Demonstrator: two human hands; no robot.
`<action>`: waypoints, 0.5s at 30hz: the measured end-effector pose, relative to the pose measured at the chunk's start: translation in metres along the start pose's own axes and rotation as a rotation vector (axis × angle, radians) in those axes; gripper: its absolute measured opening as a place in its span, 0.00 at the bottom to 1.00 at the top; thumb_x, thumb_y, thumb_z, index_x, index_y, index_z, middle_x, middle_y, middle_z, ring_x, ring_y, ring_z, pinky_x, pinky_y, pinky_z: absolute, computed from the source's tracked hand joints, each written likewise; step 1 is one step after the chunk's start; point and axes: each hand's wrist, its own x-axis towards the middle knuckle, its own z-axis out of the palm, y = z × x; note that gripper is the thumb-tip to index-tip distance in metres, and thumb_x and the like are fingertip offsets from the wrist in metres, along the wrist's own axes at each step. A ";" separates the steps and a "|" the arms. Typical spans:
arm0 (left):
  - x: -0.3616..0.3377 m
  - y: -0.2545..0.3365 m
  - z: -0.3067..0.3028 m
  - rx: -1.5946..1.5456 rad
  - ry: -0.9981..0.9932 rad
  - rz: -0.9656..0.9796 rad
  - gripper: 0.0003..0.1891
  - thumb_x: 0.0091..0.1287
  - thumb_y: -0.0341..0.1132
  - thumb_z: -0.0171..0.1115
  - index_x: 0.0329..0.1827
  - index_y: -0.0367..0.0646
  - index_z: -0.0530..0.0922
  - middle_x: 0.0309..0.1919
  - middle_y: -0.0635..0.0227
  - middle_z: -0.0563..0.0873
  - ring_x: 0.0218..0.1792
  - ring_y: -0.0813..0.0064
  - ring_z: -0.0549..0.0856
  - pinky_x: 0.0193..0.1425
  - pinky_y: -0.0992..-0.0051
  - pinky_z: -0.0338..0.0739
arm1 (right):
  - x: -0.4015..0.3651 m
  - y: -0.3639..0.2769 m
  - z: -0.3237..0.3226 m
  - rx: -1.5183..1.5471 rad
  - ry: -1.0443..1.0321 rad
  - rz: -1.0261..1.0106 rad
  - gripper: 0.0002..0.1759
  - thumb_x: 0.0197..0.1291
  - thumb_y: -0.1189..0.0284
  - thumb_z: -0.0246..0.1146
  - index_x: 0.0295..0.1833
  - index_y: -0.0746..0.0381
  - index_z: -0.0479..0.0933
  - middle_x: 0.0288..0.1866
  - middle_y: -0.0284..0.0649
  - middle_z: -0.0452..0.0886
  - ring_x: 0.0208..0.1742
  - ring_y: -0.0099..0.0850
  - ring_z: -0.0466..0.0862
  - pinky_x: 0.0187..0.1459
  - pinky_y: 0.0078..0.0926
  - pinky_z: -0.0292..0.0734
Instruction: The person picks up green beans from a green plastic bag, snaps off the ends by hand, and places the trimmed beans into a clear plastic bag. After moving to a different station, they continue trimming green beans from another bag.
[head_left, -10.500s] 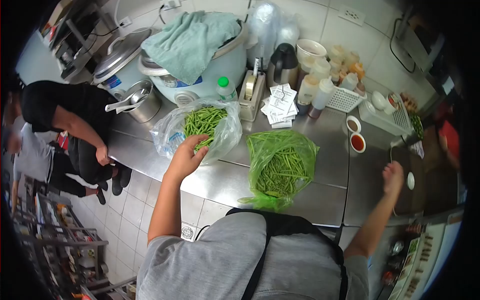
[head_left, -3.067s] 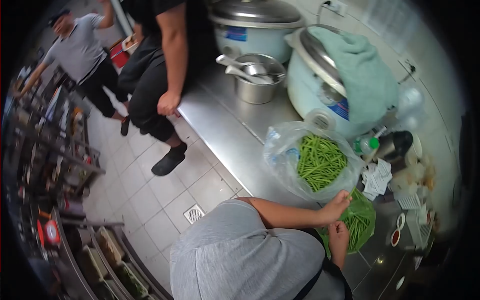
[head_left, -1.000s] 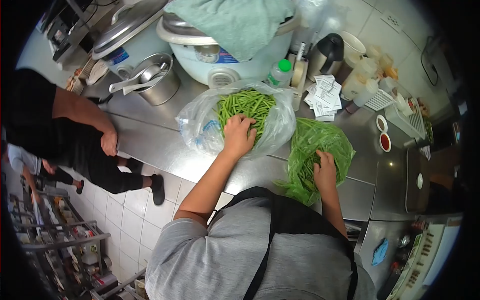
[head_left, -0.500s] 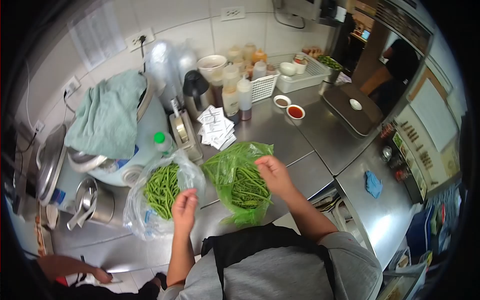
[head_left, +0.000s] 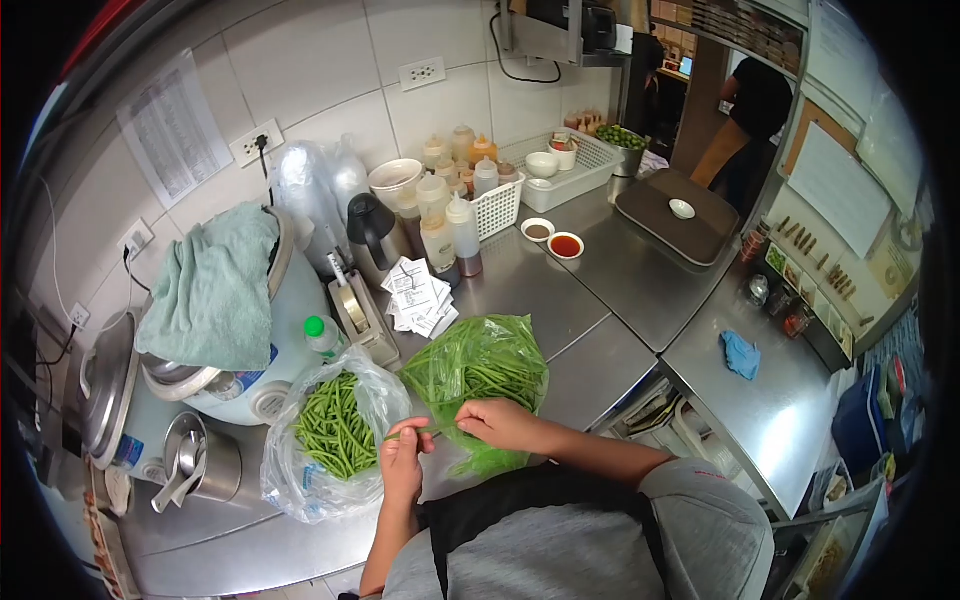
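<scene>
At a steel worktop [head_left: 580, 385], a worker's left hand [head_left: 402, 468] and right hand [head_left: 505, 425] are gripping a slender green bean [head_left: 442, 429] in closed fingers, between a clear bag [head_left: 285, 482] of cut beans [head_left: 335, 425] and a green bag [head_left: 440, 370]. Light, close-set fingertips (a judgement, given the thin pod) are probably giving control without crushing it.

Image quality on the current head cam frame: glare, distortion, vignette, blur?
Head view: strong fisheye, wall tile lines bowed, corners black. Hard glare patch on the steel counter right of the blue cloth, softer sheen elsewhere on the steel. Left hand and right hand readable; the thin green piece between them is soft. Print on the white slips too small to read.
</scene>
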 end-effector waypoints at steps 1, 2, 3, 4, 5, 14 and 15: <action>-0.001 0.000 -0.001 0.020 0.007 0.010 0.15 0.65 0.40 0.46 0.40 0.36 0.74 0.22 0.69 0.76 0.25 0.81 0.73 0.31 0.82 0.67 | -0.001 0.000 0.001 -0.015 -0.025 0.026 0.10 0.54 0.68 0.54 0.34 0.64 0.72 0.26 0.43 0.76 0.27 0.30 0.76 0.30 0.26 0.70; -0.001 0.001 0.000 0.032 0.006 0.025 0.15 0.65 0.40 0.45 0.40 0.36 0.74 0.22 0.69 0.76 0.25 0.81 0.73 0.31 0.82 0.67 | -0.002 -0.001 0.004 -0.041 -0.046 0.052 0.09 0.54 0.68 0.55 0.34 0.64 0.72 0.26 0.43 0.76 0.26 0.30 0.76 0.30 0.26 0.70; -0.003 0.003 0.001 0.086 0.045 0.024 0.16 0.65 0.41 0.44 0.41 0.35 0.73 0.23 0.68 0.76 0.25 0.80 0.73 0.32 0.81 0.68 | -0.002 -0.001 0.001 -0.087 -0.055 0.078 0.09 0.54 0.68 0.56 0.33 0.64 0.72 0.25 0.43 0.76 0.26 0.29 0.76 0.30 0.26 0.70; -0.001 -0.004 0.001 0.022 0.051 0.023 0.17 0.65 0.42 0.44 0.40 0.35 0.73 0.23 0.68 0.76 0.24 0.80 0.74 0.32 0.80 0.69 | -0.003 0.000 0.000 -0.104 -0.076 0.080 0.10 0.53 0.67 0.56 0.32 0.64 0.72 0.24 0.43 0.75 0.25 0.30 0.75 0.29 0.26 0.69; -0.001 -0.004 0.002 0.062 0.051 0.012 0.16 0.65 0.41 0.45 0.40 0.35 0.72 0.23 0.68 0.76 0.24 0.80 0.74 0.32 0.80 0.70 | -0.004 0.003 0.001 -0.127 -0.093 0.082 0.10 0.53 0.66 0.56 0.30 0.64 0.71 0.23 0.43 0.75 0.24 0.30 0.75 0.28 0.27 0.69; 0.009 -0.013 0.030 -0.034 -0.052 0.110 0.13 0.66 0.37 0.43 0.38 0.38 0.73 0.28 0.67 0.78 0.31 0.80 0.75 0.37 0.81 0.68 | -0.016 0.011 -0.010 -0.141 -0.039 0.079 0.10 0.55 0.69 0.52 0.29 0.64 0.68 0.21 0.41 0.72 0.22 0.30 0.72 0.26 0.27 0.67; 0.009 -0.013 0.029 0.038 -0.120 0.117 0.15 0.66 0.40 0.43 0.38 0.37 0.72 0.36 0.59 0.79 0.37 0.73 0.77 0.42 0.78 0.68 | -0.015 0.008 -0.012 -0.139 -0.008 0.102 0.09 0.55 0.69 0.52 0.28 0.64 0.68 0.21 0.41 0.72 0.22 0.30 0.72 0.26 0.27 0.67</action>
